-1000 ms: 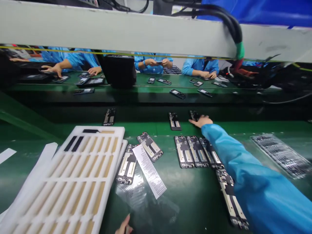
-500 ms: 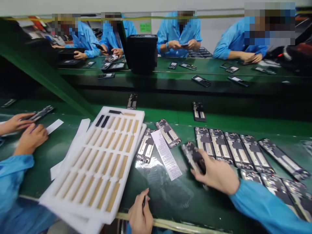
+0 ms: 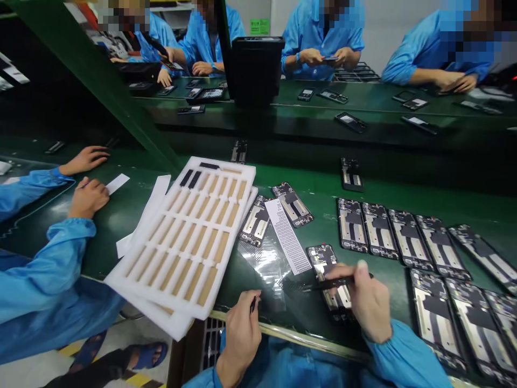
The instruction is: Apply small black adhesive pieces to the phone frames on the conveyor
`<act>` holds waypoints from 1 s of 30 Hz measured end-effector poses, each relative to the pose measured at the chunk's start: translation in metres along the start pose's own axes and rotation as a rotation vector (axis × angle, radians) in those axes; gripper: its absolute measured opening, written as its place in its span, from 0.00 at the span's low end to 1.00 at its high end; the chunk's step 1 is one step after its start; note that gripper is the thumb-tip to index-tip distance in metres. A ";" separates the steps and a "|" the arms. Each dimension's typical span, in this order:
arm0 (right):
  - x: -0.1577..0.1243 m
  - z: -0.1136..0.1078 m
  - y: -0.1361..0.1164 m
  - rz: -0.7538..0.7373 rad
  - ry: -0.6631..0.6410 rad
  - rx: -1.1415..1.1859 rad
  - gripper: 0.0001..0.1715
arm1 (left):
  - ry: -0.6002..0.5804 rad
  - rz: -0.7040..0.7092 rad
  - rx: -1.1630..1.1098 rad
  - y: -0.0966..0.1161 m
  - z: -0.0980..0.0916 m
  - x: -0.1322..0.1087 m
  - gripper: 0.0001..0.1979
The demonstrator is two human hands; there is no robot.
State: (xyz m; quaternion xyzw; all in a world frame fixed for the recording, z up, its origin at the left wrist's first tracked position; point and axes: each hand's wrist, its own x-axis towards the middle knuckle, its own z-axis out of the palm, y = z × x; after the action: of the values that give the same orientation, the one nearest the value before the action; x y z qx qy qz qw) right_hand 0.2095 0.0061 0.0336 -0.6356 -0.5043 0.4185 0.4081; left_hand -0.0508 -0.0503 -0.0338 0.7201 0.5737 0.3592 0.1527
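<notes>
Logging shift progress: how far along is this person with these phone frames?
Seemingly done: the frames lined up in rows at right, though that's unconfirmed. In hand: one frame under tweezers in the right hand; the left hand pinches a small dark tool. Remaining: two frames beside the perforated sheet, and the foam tray holding tan strips.

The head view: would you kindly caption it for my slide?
Right hand holds tweezers over a phone frame on a green bench, left hand a dark tool.
</notes>
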 end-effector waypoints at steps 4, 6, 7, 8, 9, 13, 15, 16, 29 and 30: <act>-0.011 0.030 0.017 0.062 -0.208 0.118 0.32 | -0.170 0.120 0.106 0.002 -0.021 -0.007 0.24; -0.019 0.036 0.026 -0.004 -0.239 0.050 0.26 | -0.289 0.241 0.276 0.006 -0.028 -0.009 0.30; -0.023 0.038 0.029 -0.042 -0.236 0.002 0.24 | -0.347 0.298 0.369 0.008 -0.031 -0.009 0.33; -0.027 0.038 0.032 -0.085 -0.227 -0.045 0.22 | -0.395 0.344 0.448 0.011 -0.032 -0.009 0.35; -0.030 0.037 0.033 -0.128 -0.220 -0.089 0.21 | -0.427 0.374 0.502 0.013 -0.032 -0.009 0.36; -0.038 0.038 0.037 -0.240 -0.184 -0.190 0.17 | -0.499 0.419 0.603 0.020 -0.026 -0.007 0.36; -0.040 0.042 0.039 -0.256 -0.175 -0.203 0.17 | -0.520 0.419 0.617 0.020 -0.023 -0.008 0.35; -0.041 0.044 0.041 -0.255 -0.177 -0.204 0.17 | -0.531 0.418 0.617 0.019 -0.022 -0.009 0.35; -0.058 0.043 -0.010 -0.216 0.105 0.109 0.15 | -0.366 -0.739 -1.079 0.063 -0.017 0.020 0.17; -0.058 0.045 -0.013 -0.210 0.093 0.129 0.15 | -0.354 -0.782 -1.229 0.068 -0.016 0.024 0.17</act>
State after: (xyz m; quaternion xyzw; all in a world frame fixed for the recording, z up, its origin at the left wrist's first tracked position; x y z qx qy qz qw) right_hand 0.1554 -0.0441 0.0383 -0.5704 -0.5209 0.3751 0.5124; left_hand -0.0117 -0.0511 0.0284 0.2955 0.4507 0.4133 0.7340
